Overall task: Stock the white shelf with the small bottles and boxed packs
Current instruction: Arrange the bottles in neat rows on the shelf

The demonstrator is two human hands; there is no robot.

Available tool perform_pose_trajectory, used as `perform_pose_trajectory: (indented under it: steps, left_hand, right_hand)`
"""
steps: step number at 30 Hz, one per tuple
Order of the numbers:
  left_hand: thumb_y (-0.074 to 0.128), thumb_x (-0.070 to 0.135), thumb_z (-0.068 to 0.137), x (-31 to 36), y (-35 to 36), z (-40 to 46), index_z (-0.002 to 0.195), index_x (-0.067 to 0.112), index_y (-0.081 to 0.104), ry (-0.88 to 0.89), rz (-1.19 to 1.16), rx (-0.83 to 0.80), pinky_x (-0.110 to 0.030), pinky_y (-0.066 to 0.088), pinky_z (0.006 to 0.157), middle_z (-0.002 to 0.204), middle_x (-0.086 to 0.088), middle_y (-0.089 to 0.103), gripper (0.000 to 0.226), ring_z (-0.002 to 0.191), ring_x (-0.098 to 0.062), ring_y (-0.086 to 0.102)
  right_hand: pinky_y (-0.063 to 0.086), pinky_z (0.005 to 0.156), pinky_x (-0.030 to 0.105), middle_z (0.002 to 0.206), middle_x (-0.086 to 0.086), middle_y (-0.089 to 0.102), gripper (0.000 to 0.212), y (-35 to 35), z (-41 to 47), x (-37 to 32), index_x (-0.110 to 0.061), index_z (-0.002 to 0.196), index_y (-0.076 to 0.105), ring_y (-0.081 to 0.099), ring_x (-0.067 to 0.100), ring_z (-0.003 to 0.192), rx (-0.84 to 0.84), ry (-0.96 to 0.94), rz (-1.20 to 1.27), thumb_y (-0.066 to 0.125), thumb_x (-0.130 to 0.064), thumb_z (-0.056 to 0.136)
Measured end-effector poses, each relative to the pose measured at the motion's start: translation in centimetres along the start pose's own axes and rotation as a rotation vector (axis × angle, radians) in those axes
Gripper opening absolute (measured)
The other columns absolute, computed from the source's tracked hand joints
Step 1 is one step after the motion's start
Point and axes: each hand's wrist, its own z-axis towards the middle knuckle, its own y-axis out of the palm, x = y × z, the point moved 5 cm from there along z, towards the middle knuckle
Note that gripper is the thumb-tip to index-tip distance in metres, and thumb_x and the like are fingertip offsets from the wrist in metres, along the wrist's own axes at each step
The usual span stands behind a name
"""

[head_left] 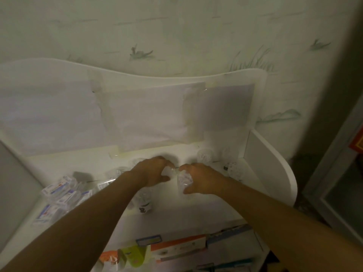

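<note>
Nearest the camera, around 6 o'clock, the lower shelf (196, 250) holds a jumble of packs: an orange and white box (176, 246), a green box (135, 254), a blue-edged one behind them. There's printing on all of them but it's way too blurry to read, no brand I can make out.

Both forearms reach up from the bottom corners onto the top of the white shelf (225, 209). At about 8 o'clock sits a pile of boxed packs (62, 195) in clear wrap, white with blue and red print, also unreadable. Near the front edge at center stands a small clear bottle (144, 201) with a dark label, smeared out by blur.

Dead center, the left hand (153, 171) is curled over something clear, thumb tucked toward it, but I can't tell exactly what it's gripping. The right hand (198, 180) is wrapped around a small clear bottle (183, 179), fingers on top and thumb underneath. The two hands are nearly touching.

Further back toward 1 o'clock, more small bottles (205, 156) stand along the back panel (137, 114), which has sheets of paper taped on. One more bottle (232, 167) sits by the right side wall. Behind it all is pale wallpaper (176, 36) with faint green sprigs.
</note>
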Motion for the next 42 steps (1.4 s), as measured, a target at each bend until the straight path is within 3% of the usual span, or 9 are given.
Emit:
perform_pose_trajectory:
  steps: [5,11,14,19,24,28,33,36,42]
  left_hand:
    - [0.063,0.043,0.088,-1.5,-0.7,-0.5,0.135,0.028,0.049,-0.074,-0.296,0.035,-0.033,0.044,0.102,0.138,0.002,0.054,0.052,0.12,-0.019,0.054]
    - [0.057,0.051,0.089,-1.5,0.1,-0.9,0.136,0.028,0.046,-0.122,-0.351,-0.024,-0.03,0.041,0.1,0.137,0.003,0.054,0.054,0.117,-0.018,0.055]
    - [0.057,0.054,0.088,-1.5,0.1,-1.0,0.132,0.03,0.049,-0.119,-0.358,-0.031,-0.025,0.039,0.091,0.127,0.005,0.058,0.051,0.106,-0.014,0.055]
    - [0.053,0.055,0.089,-2.3,-0.2,-1.4,0.132,0.028,0.051,-0.15,-0.465,-0.016,-0.026,0.04,0.094,0.124,0.006,0.056,0.05,0.109,-0.013,0.054]
    - [0.044,0.055,0.094,-2.1,-0.9,-1.8,0.13,0.039,0.054,-0.071,-0.526,0.008,-0.037,0.043,0.105,0.135,0.014,0.054,0.04,0.121,-0.013,0.052]
    - [0.039,0.057,0.094,-1.6,-1.7,-2.4,0.131,0.041,0.053,-0.037,-0.619,0.016,-0.035,0.044,0.105,0.139,0.018,0.05,0.043,0.126,-0.008,0.048]
    - [0.043,0.048,0.095,-0.6,-2.2,-3.0,0.135,0.03,0.053,-0.052,-0.819,0.016,-0.036,0.044,0.106,0.135,0.011,0.055,0.045,0.122,-0.009,0.053]
    - [0.054,0.048,0.092,-0.1,-2.0,-3.2,0.135,0.028,0.054,-0.076,-0.921,-0.017,-0.035,0.05,0.1,0.132,0.008,0.058,0.048,0.118,-0.012,0.056]
    - [0.075,0.045,0.077,0.3,-1.9,-3.2,0.129,0.034,0.052,-0.082,-0.734,0.089,-0.024,0.043,0.093,0.128,0.014,0.054,0.058,0.117,-0.012,0.053]
  right_hand:
    - [0.044,0.102,0.038,0.145,0.004,0.045,0.08,-0.7,-0.3,0.3,-0.028,0.145,0.035,0.047,0.025,0.128,0.025,0.032,-0.018,0.077,-0.04,0.078]
    - [0.045,0.101,0.04,0.144,0.005,0.046,0.082,-0.3,-0.5,0.4,-0.027,0.146,0.034,0.048,0.026,0.127,0.013,0.035,-0.021,0.077,-0.04,0.077]
    - [0.046,0.1,0.038,0.144,0.005,0.047,0.082,-0.8,-0.6,0.5,-0.026,0.146,0.033,0.048,0.026,0.127,0.021,0.032,-0.013,0.077,-0.04,0.078]
    - [0.045,0.067,0.021,0.139,0.003,0.051,0.08,-1.5,-0.9,0.9,-0.024,0.142,0.034,0.054,0.023,0.117,0.035,0.054,0.084,0.079,-0.038,0.077]
    - [0.043,0.079,0.025,0.137,0.001,0.052,0.076,-2.1,-0.5,0.7,-0.025,0.138,0.039,0.054,0.021,0.115,0.056,0.056,0.119,0.079,-0.041,0.075]
    - [0.042,0.085,0.026,0.138,0.0,0.053,0.076,-2.7,-0.3,0.4,-0.026,0.138,0.041,0.053,0.021,0.118,0.102,0.055,0.136,0.078,-0.045,0.075]
    - [0.046,0.089,0.029,0.133,-0.001,0.056,0.073,-3.5,-0.1,0.0,-0.025,0.135,0.046,0.055,0.021,0.115,0.163,0.043,0.138,0.078,-0.048,0.073]
    - [0.047,0.091,0.029,0.132,-0.002,0.057,0.072,-3.8,-0.2,0.1,-0.025,0.133,0.048,0.056,0.019,0.115,0.178,0.041,0.142,0.078,-0.049,0.072]
    - [0.045,0.088,0.025,0.132,-0.004,0.057,0.071,-3.9,-0.9,0.2,-0.027,0.133,0.049,0.056,0.016,0.113,0.168,0.019,0.147,0.078,-0.05,0.073]
